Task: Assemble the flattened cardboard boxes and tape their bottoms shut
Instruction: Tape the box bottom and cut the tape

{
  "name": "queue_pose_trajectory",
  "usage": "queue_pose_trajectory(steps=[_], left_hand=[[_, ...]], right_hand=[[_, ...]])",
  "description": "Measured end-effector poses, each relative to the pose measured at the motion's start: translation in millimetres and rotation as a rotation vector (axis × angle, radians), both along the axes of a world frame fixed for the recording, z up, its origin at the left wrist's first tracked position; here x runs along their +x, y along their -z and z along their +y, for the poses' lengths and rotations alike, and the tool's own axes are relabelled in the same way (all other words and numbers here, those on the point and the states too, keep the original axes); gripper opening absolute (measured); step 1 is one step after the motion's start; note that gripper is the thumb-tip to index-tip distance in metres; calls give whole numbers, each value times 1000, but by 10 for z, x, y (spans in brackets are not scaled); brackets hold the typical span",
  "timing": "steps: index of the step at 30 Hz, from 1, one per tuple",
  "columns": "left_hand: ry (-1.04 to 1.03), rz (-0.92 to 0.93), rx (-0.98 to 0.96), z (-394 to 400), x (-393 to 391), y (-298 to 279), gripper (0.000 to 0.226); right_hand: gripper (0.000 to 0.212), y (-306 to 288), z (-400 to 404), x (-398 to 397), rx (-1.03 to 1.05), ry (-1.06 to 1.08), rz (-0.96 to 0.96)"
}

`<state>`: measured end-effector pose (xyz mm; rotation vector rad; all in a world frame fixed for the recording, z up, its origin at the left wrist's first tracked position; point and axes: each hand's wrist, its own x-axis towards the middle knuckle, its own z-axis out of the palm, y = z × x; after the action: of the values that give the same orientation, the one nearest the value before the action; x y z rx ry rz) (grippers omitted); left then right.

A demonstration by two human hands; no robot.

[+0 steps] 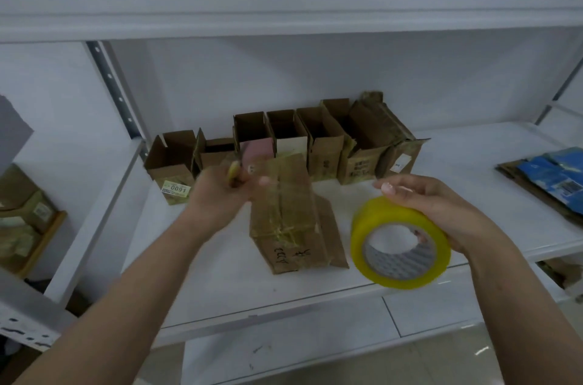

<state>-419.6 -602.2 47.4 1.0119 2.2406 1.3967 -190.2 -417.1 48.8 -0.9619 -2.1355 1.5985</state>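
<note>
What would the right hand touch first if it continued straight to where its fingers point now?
Probably the taped box: the right hand, holding the tape roll, points its fingers left toward it. Depth is unclear, so it might pass above.

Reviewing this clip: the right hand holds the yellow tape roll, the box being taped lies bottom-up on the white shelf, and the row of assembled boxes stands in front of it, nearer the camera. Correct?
Not quite. The head view shows the row of assembled boxes behind the box being taped, toward the back of the white shelf, not nearer the camera. The rest holds: the right hand holds the yellow tape roll.

Bare shelf [473, 163] right of box [290, 211]; box row [284, 145] behind.
</note>
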Motion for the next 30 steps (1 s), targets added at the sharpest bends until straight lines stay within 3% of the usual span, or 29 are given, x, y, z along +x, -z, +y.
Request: queue_pose_trajectory(steps=[3, 8, 12, 18, 23, 27, 30], left_hand=[[-80, -86, -52, -242, -87, 237, 26], [-176, -197, -19, -329, -62, 584, 31], [-200, -200, 1, -300, -76, 655, 32], [-205, -226, -52, -227, -142, 854, 31], [-72, -498, -53, -33, 65, 1133, 33], [-90, -639, 10, 11, 103, 1246, 38], [-49, -604, -56, 1, 114, 1285, 44]], right_hand=[[50, 46, 12, -57, 213, -61, -249], [33, 41, 42, -296, 451, -55, -364], [33, -10, 52, -451, 602, -53, -479], [33, 119, 90, -608, 629, -80, -581], [20, 622, 139, -637, 530, -115, -773], [13, 831, 77, -664, 482, -81, -719], [11, 868, 29, -677, 459, -50, -694]])
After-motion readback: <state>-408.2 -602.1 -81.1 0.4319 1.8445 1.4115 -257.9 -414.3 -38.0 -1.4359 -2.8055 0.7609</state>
